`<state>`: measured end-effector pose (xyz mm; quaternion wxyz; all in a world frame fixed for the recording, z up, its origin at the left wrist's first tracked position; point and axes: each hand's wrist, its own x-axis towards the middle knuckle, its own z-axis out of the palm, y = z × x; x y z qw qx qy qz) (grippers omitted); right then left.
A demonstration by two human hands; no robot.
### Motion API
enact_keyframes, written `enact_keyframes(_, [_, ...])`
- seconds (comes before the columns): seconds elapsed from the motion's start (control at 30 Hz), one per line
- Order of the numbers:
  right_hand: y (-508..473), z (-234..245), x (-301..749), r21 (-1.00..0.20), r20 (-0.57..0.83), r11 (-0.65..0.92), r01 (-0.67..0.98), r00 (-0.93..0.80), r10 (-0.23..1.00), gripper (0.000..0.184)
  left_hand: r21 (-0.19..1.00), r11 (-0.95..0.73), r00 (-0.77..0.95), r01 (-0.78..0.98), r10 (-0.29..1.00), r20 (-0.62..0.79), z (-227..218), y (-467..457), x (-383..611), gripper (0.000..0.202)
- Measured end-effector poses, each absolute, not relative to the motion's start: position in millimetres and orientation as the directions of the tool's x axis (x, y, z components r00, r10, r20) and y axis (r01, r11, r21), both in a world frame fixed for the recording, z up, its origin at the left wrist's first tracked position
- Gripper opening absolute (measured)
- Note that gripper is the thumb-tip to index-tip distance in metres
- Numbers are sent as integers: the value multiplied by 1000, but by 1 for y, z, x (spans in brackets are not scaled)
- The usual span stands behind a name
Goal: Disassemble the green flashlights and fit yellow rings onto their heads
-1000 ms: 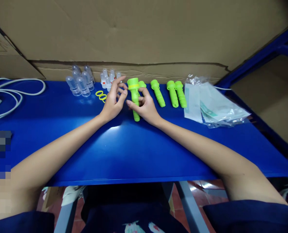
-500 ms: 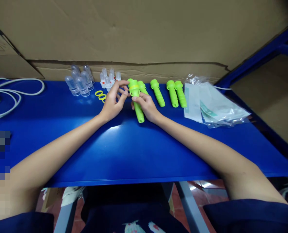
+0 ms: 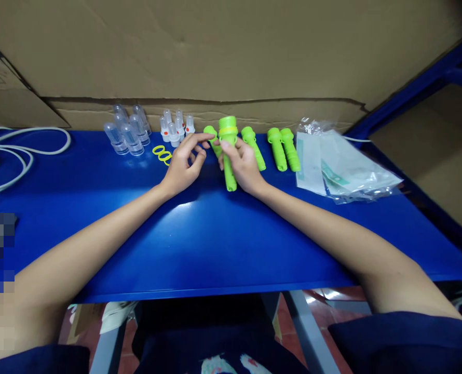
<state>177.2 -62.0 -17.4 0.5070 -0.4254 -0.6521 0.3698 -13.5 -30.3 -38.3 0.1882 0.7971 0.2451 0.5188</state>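
My right hand is closed round a green plastic tube with a yellow ring below its wide cap, held upright above the blue table. My left hand hovers just left of it with fingers apart, fingertips near a second green tube lying on the table. Two loose yellow rings lie left of that hand.
More green tubes lie in a row to the right. Clear vials and small white caps with red dots stand at the back left. Plastic bags sit at the right, white cables at the far left. Cardboard lines the back.
My right hand has carried the ringed green tube to the right and back, standing it more upright. My left hand has let go of it and stays nearly in place.
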Motion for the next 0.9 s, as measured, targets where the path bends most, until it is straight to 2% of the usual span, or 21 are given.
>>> enact_keyframes(0.17, [-45, 17, 205, -877, 408, 399, 269, -26, 913, 53, 528, -829, 367, 184, 556, 746, -34, -34, -11, 24])
enact_keyframes(0.4, [-19, 31, 239, -802, 356, 296, 518, 17, 934, 38, 530, -826, 364, 191, 561, 744, -31, -38, -9, 22])
enact_keyframes(0.5, [-13, 28, 254, -651, 413, 225, 724, 89, 906, 31, 533, -822, 365, 200, 567, 738, -31, -38, -8, 22])
enact_keyframes(0.6, [-13, 28, 263, -457, 396, 17, 889, 186, 899, 27, 538, -814, 377, 217, 578, 723, -31, -39, -8, 23])
enact_keyframes(0.7, [-14, 24, 266, -341, 329, -136, 930, 254, 910, 24, 541, -813, 388, 218, 580, 716, -29, -40, -9, 23])
enact_keyframes(0.8, [-15, 18, 266, -281, 281, -202, 938, 282, 917, 23, 543, -812, 392, 213, 580, 714, -29, -40, -9, 23])
enact_keyframes(0.9, [-15, 13, 263, -229, 265, -230, 946, 288, 920, 31, 546, -810, 396, 214, 583, 710, -28, -40, -8, 23])
